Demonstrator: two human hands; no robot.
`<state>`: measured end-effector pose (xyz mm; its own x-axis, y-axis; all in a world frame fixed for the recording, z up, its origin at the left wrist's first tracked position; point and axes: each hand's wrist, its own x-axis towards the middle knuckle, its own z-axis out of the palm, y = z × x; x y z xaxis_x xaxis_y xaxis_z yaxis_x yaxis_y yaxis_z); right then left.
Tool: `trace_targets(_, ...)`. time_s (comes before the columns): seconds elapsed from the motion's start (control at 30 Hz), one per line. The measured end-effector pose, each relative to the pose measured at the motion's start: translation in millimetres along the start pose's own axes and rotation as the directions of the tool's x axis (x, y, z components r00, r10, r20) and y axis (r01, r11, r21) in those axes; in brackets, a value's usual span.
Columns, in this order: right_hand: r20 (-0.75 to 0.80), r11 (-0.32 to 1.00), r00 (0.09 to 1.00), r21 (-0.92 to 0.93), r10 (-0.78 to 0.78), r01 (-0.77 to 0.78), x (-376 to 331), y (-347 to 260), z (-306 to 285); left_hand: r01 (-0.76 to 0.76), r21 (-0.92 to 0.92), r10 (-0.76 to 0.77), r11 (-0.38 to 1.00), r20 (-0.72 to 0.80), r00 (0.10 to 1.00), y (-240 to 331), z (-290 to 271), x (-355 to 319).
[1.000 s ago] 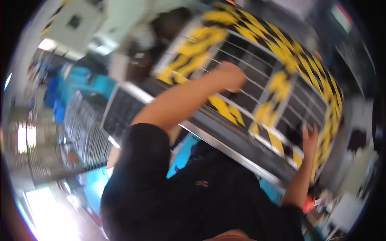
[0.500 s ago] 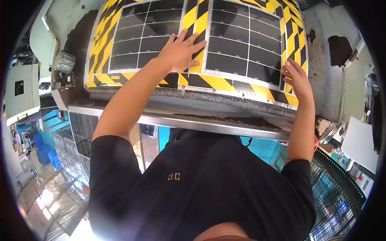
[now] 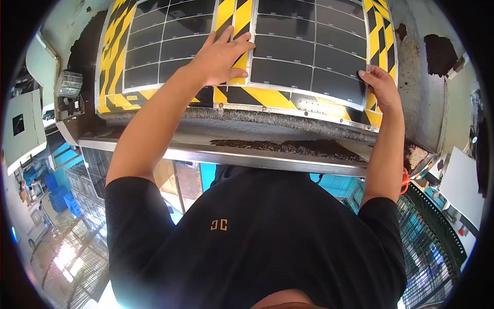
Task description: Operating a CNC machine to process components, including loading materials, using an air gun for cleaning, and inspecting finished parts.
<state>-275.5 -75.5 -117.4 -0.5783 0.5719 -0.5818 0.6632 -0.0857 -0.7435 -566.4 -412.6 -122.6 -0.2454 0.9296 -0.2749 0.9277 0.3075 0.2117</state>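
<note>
Two flat dark sheets, each divided by pale lines into several rectangular cells, lie side by side on a platform (image 3: pixel 280 98) taped in yellow-and-black stripes. My left hand (image 3: pixel 218 57) rests palm down with fingers spread over the striped gap, its fingertips at the near side of the right dark sheet (image 3: pixel 285 51). The left dark sheet (image 3: pixel 182 45) lies just beyond that hand. At the right sheet's lower right edge is my right hand (image 3: pixel 382 85), thumb on the sheet and fingers bent in against its border, pinching there. The fingers' undersides are hidden.
A metal rail (image 3: pixel 267 160) runs along the platform's front, close to my body. Dark residue (image 3: pixel 288 148) lies in the trough behind it. A small metal block (image 3: pixel 70 84) sits left of the platform. An orange-red ring-shaped thing (image 3: pixel 405 181) is beside my right forearm.
The platform and sheets appear shifted slightly left and up in view. My right hand has moved inward, its thumb now on the sheet's edge. My left hand stays spread near the gap.
</note>
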Motion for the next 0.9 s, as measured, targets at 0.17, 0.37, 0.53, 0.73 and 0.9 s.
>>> trace_targets(0.17,-0.027,0.997,0.999,0.072,-0.029,0.031,-1,4,18,-0.018,0.042,0.018,0.999,0.004,1.000,-5,6,-3)
trace_targets(0.37,-0.035,0.999,0.999,0.048,-0.015,0.016,3,5,19,-0.049,0.080,0.052,0.996,-0.036,0.998,-10,11,-2)
trace_targets(0.53,-0.011,0.998,1.000,0.056,-0.020,0.020,3,7,17,-0.022,0.119,0.021,0.993,0.014,1.000,-4,2,-2)
trace_targets(0.73,-0.022,0.997,1.000,0.070,-0.023,0.024,0,4,20,-0.020,0.132,0.022,0.991,-0.013,1.000,-3,4,-2)
trace_targets(0.9,-0.025,0.997,0.999,0.065,-0.030,0.031,2,6,19,-0.027,0.136,0.031,0.990,-0.026,0.999,-5,8,-2)
